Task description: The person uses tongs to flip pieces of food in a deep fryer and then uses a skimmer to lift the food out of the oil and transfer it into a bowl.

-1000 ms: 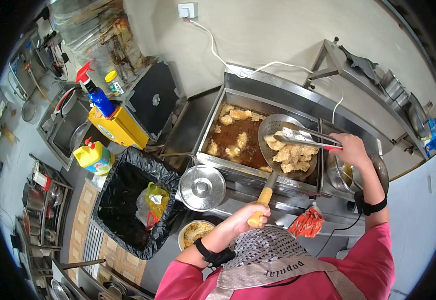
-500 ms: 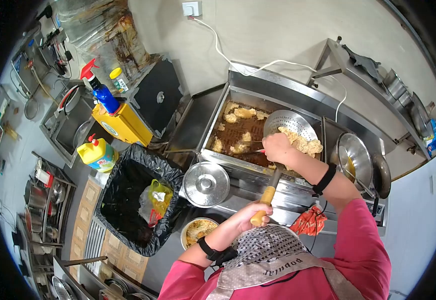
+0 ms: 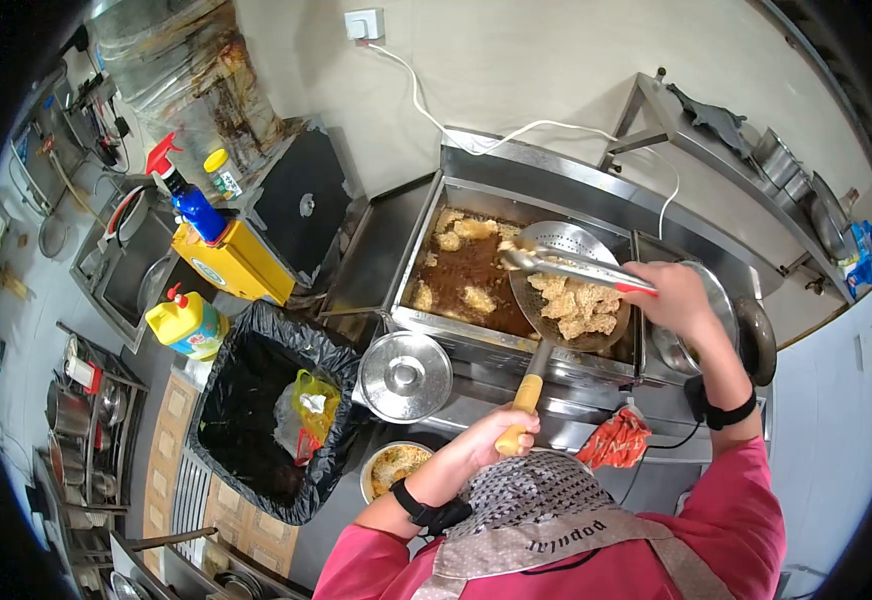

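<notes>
My left hand [image 3: 491, 437] grips the wooden handle of a perforated skimmer [image 3: 562, 236], whose bowl sits over the oil in the fryer [image 3: 491, 330]. Several golden fried pieces [image 3: 581, 305] are heaped in the skimmer. My right hand [image 3: 671, 295] is closed around metal tongs [image 3: 584, 268] with a red grip. The tongs reach left across the skimmer, and their blurred tips seem to have a fried piece at them. More battered pieces [image 3: 476, 228] float at the left side of the brown oil.
A large metal bowl [image 3: 726, 300] and a dark pan stand right of the fryer. Before it lie a lidded pot [image 3: 406, 376], a bowl of crumbs [image 3: 396, 462] and a red packet [image 3: 614, 440]. A black-lined bin [image 3: 231, 430] stands left. A white cable [image 3: 526, 128] runs behind.
My right hand has swung right and back, so the tongs now cross above the skimmer. A piece near the middle of the oil is gone from there. The left hand keeps its grip.
</notes>
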Action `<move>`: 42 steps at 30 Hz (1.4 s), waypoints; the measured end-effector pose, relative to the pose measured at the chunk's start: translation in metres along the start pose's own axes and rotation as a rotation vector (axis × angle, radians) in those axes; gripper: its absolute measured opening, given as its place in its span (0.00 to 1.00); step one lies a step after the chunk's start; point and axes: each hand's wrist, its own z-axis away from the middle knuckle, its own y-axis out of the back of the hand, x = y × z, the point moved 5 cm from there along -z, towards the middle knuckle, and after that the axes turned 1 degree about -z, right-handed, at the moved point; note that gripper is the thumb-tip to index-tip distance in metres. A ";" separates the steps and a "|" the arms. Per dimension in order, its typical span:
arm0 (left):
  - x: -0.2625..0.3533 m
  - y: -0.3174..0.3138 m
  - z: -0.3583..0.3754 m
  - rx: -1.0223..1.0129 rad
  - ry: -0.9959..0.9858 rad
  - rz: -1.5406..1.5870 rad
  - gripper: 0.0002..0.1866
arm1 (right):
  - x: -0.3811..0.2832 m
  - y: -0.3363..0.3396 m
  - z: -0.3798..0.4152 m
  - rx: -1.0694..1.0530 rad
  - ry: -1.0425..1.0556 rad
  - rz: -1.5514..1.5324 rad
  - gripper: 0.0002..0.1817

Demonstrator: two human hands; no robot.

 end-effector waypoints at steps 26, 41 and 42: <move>-0.001 0.001 -0.002 -0.001 0.003 0.043 0.14 | -0.084 -0.074 -0.070 -0.459 0.066 0.300 0.10; 0.000 -0.003 -0.001 0.014 0.007 0.025 0.15 | -0.001 0.004 -0.010 -0.059 -0.126 0.184 0.19; 0.000 -0.004 0.000 0.020 0.005 0.022 0.14 | -0.014 -0.004 -0.017 -0.079 -0.089 0.144 0.19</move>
